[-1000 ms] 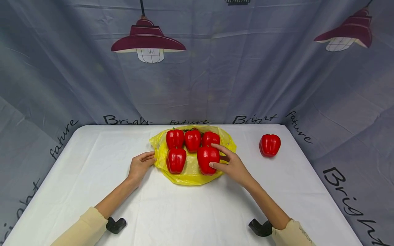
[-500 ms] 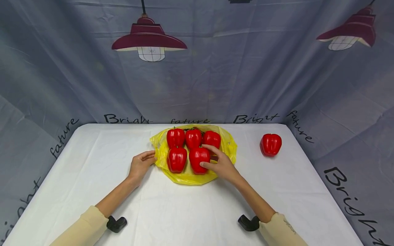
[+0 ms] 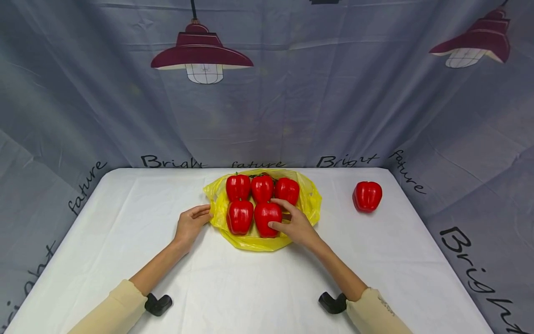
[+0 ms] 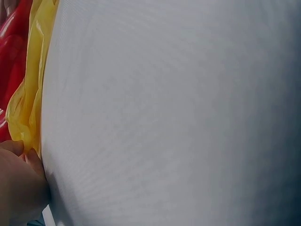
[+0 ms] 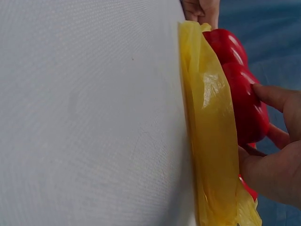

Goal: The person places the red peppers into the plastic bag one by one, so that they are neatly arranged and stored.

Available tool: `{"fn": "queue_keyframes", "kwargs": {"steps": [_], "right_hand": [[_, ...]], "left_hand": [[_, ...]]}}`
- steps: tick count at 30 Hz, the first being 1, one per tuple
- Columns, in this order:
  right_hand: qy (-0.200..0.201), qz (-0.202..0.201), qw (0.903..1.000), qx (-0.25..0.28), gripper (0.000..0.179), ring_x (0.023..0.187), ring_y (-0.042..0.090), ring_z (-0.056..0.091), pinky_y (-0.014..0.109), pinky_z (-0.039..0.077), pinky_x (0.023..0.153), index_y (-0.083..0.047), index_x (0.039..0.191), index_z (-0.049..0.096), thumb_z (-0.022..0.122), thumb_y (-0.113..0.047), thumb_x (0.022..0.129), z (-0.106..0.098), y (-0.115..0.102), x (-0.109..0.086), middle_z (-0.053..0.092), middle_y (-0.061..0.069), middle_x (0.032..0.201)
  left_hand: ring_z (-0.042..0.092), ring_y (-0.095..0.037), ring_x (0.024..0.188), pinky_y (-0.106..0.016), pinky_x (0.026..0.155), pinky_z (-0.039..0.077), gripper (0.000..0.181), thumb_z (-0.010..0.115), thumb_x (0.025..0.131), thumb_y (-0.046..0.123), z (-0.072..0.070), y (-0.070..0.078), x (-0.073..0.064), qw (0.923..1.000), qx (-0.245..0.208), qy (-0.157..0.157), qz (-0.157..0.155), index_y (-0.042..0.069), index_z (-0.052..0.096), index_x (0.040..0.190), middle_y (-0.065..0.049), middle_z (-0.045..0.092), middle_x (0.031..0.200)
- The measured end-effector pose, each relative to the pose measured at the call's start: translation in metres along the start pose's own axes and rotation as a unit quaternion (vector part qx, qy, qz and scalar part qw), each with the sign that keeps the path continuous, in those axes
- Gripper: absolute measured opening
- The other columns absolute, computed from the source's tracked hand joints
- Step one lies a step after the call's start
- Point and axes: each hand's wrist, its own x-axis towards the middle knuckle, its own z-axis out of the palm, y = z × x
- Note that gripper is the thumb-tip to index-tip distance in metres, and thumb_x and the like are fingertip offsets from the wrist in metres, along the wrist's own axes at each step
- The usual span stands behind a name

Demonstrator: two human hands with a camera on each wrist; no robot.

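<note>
A yellow plastic bag [image 3: 260, 243] lies spread on the table with several red bell peppers on it. My left hand [image 3: 191, 228] pinches the bag's left edge; the left wrist view shows thumb and finger on the yellow film [image 4: 33, 101]. At the front right of the bag, my right hand [image 3: 297, 226] holds a bell pepper [image 3: 266, 219], thumb at its near side and fingers round its far side. That pepper stands close beside the front-left pepper [image 3: 239, 217]. In the right wrist view the thumb presses the held pepper's skin [image 5: 244, 103].
Another red bell pepper [image 3: 367, 196] lies apart on the white table [image 3: 258, 292], toward the back right. More peppers [image 3: 238, 187] fill the back of the bag, with some dark green stems behind them. A grey printed curtain [image 3: 267, 116] hangs behind the table.
My right hand has moved left with the bell pepper, bringing it close to the front-left one. My left hand has stayed at the bag's edge.
</note>
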Motion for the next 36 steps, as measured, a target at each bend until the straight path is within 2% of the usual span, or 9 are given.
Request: {"fn": "queue_keyframes", "kwargs": {"steps": [10, 17, 36], "right_hand": [[-0.007, -0.008, 0.9999, -0.002, 0.061, 0.121, 0.041, 0.054, 0.046, 0.054, 0.093, -0.007, 0.145, 0.050, 0.075, -0.007, 0.089, 0.0017, -0.0031, 0.0004, 0.049, 0.020, 0.141], [-0.003, -0.007, 1.0000, -0.004, 0.061, 0.119, 0.036, 0.056, 0.042, 0.055, 0.092, -0.016, 0.143, 0.053, 0.077, -0.011, 0.087, 0.0042, 0.0040, 0.0040, 0.051, 0.012, 0.140], [-0.008, 0.016, 0.9998, 0.000, 0.062, 0.119, 0.037, 0.057, 0.042, 0.057, 0.089, -0.018, 0.144, 0.051, 0.077, -0.013, 0.088, 0.0078, -0.0001, 0.0039, 0.049, 0.012, 0.142]], "left_hand": [[0.063, -0.010, 0.102, -0.016, 0.085, 0.052, 0.037, 0.065, 0.096, 0.003, 0.0005, -0.0008, 0.0006, 1.0000, 0.003, 0.003, -0.001, -0.004, 0.061, 0.133, -0.019, 0.063, 0.126], [0.063, -0.007, 0.099, -0.016, 0.085, 0.052, 0.037, 0.065, 0.096, 0.003, 0.0002, -0.0012, 0.0004, 1.0000, 0.002, 0.002, 0.000, -0.004, 0.060, 0.133, -0.020, 0.062, 0.126], [0.063, -0.006, 0.097, -0.017, 0.085, 0.053, 0.037, 0.064, 0.096, 0.001, 0.0010, -0.0009, 0.0003, 1.0000, -0.005, -0.001, 0.003, -0.005, 0.060, 0.132, -0.020, 0.063, 0.125]]}}
